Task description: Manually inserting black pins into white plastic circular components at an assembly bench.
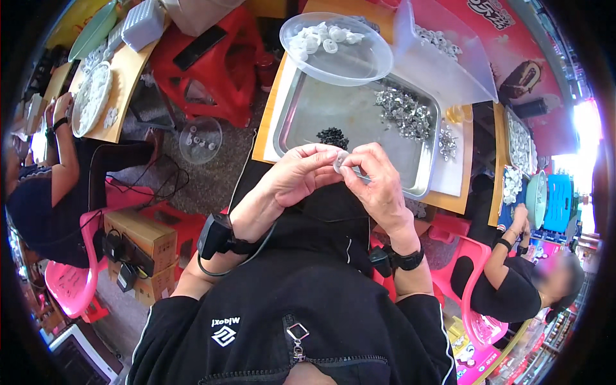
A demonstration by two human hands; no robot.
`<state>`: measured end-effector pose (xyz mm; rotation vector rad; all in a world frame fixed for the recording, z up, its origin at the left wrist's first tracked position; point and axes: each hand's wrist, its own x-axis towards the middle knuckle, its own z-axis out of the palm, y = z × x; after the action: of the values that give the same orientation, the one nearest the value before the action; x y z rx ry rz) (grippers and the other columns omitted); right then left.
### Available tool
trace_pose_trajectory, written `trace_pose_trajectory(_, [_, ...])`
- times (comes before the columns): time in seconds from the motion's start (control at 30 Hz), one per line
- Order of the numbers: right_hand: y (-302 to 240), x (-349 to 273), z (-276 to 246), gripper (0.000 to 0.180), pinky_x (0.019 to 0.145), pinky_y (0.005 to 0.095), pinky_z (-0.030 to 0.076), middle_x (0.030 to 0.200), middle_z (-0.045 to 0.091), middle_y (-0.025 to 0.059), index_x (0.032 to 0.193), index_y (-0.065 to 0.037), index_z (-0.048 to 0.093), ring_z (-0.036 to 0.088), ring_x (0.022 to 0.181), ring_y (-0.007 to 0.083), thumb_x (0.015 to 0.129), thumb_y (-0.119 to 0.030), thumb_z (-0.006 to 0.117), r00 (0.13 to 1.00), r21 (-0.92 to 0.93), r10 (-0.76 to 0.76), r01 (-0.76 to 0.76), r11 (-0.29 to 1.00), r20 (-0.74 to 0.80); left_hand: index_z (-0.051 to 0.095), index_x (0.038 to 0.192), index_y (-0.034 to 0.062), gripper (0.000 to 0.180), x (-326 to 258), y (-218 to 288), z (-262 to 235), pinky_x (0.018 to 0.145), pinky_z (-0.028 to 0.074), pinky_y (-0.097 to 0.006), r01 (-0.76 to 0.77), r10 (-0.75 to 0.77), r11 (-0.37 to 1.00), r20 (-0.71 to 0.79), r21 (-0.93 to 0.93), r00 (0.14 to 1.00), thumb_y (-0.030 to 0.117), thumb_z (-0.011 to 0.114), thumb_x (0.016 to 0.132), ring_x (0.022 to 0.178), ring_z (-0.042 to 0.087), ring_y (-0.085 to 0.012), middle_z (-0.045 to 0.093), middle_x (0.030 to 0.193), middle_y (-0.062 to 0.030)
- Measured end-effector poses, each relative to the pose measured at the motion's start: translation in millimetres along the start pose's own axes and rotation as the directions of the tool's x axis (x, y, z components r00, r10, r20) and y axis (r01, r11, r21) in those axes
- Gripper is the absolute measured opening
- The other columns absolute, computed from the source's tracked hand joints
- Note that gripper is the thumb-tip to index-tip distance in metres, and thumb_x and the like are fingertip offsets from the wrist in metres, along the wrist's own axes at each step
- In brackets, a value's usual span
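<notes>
Here, in the head view, both hands meet just above the near rim of the metal tray (301,122). The left hand (300,174) curls in from the left with its fingers (321,156) bent and closed round a small white ring-shaped piece (341,160); the right hand (378,179) comes from the other side, thumb and forefinger pinched shut on the same piece. So the piece sits right between the two sets of fingertips, touching both — neither hand is clearly nearer, though more of it shows on the left hand's side. It is too small and too covered to tell its long axis, or whether a second part is pressed into it.

Beyond the fingertips, on the tray floor, lies a small heap of black bits (333,136), close to the left fingers. Further out and off to the right is a bigger pile of shiny metal parts (405,112). Past those, resting over the tray's far edge, a clear round bowl (336,49) holds more white rings — well apart from both hands. A clear plastic bin (443,58) stands to its right.

Each wrist carries a black strapped device (215,236). To the left a person in dark clothes sits on a pink chair (70,282) at another wooden table (125,83); at lower right another person works beside trays of white parts
</notes>
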<state>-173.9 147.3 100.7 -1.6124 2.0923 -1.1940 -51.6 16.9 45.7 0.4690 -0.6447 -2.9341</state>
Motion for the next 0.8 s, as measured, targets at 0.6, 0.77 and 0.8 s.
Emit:
trace_pose_trajectory(0.6, [-0.3,6.2,-0.8,0.014,0.072,0.0324,0.041,0.083,0.055,0.0039,0.084,-0.007,0.058,0.056,0.078,0.0204,0.074,-0.005,0.068,0.986,-0.295,-0.165,0.151,0.943,-0.023,0.062,0.103,0.0031,0.020,2.1,0.5,-0.6,0.088,0.051,-0.031,-0.005,0.005,1.000,-0.048,-0.004,0.999,0.015,0.062,0.087,0.094,0.062,-0.0153,0.064,0.100,-0.0062])
trace_pose_trajectory(0.77, [-2.7,5.1,-1.9,0.012,0.072,0.0323,0.041,0.082,0.055,0.0029,0.083,-0.007,0.058,0.056,0.077,0.0199,0.075,-0.006,0.067,0.984,-0.345,-0.170,0.175,0.922,0.045,0.063,0.101,0.0021,0.020,2.4,-3.5,-2.4,0.087,0.051,-0.032,-0.024,0.025,1.000,-0.074,0.013,0.997,0.015,0.064,0.086,0.091,0.063,-0.0155,0.065,0.097,-0.0067])
trace_pose_trajectory(0.8, [-3.2,3.9,-0.8,0.012,0.072,0.0326,0.041,0.082,0.055,0.0029,0.083,-0.007,0.058,0.056,0.077,0.0200,0.075,-0.007,0.067,0.987,-0.351,-0.156,0.163,0.922,0.048,0.062,0.103,0.0023,0.021,2.8,-4.6,-4.3,0.088,0.051,-0.031,-0.022,0.025,0.999,-0.065,0.038,0.998,0.016,0.062,0.087,0.093,0.062,-0.0151,0.064,0.100,-0.0064])
